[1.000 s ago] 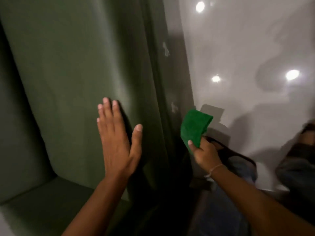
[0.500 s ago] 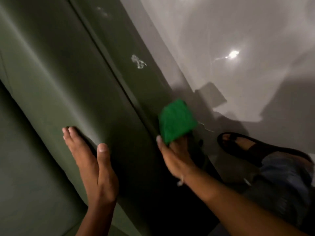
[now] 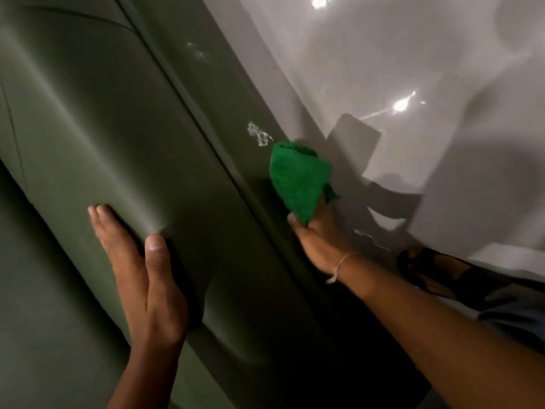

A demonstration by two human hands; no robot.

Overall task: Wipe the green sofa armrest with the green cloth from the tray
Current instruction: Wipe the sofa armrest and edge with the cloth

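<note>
I see the left hand (image 3: 141, 270) pressed flat and open on the green sofa armrest (image 3: 124, 137), fingers together, thumb apart, gripping nothing. The right hand (image 3: 320, 240) is closed around the lower end of the green cloth (image 3: 298, 178); the cloth bunches up beyond the fingers, against the armrest's outer side, just beside a whitish smear (image 3: 259, 134). A sandalled foot (image 3: 436, 273) rests on the glossy floor (image 3: 413, 54).

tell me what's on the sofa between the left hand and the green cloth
Nothing loose: in the head view, only bare green sofa armrest with a dark seam separates the flat left hand from the green cloth.
</note>
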